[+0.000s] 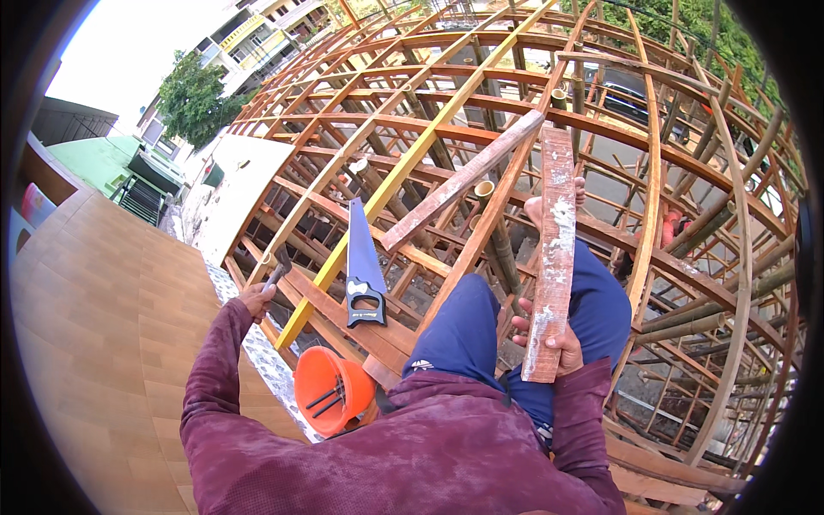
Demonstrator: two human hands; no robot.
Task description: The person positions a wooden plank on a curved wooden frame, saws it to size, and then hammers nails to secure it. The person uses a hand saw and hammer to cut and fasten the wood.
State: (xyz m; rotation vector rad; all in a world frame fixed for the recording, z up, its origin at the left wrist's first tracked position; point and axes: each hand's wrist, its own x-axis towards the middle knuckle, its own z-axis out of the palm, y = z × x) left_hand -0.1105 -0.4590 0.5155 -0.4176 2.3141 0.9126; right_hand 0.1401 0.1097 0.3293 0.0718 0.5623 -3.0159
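My left hand point(256, 300) is closed round a hammer point(276, 273), its dark head raised above the wooden frame near the tiled ledge. In my right hand point(562, 350) is a board point(554, 249) of reddish wood smeared with white, gripped near its lower end and standing lengthwise over my right leg. A handsaw point(366, 266) with a bluish blade and black handle lies on the beams between my hands. An orange bucket point(339, 390) with dark rods inside sits close to my left side.
Crossing wooden battens point(481, 86) form an open grid, with gaps down to bamboo poles point(687, 326) and the ground. A yellow batten point(386, 189) runs diagonally, near a loose whitish plank point(463, 180). The tan tiled surface point(94, 343) spreads along the left.
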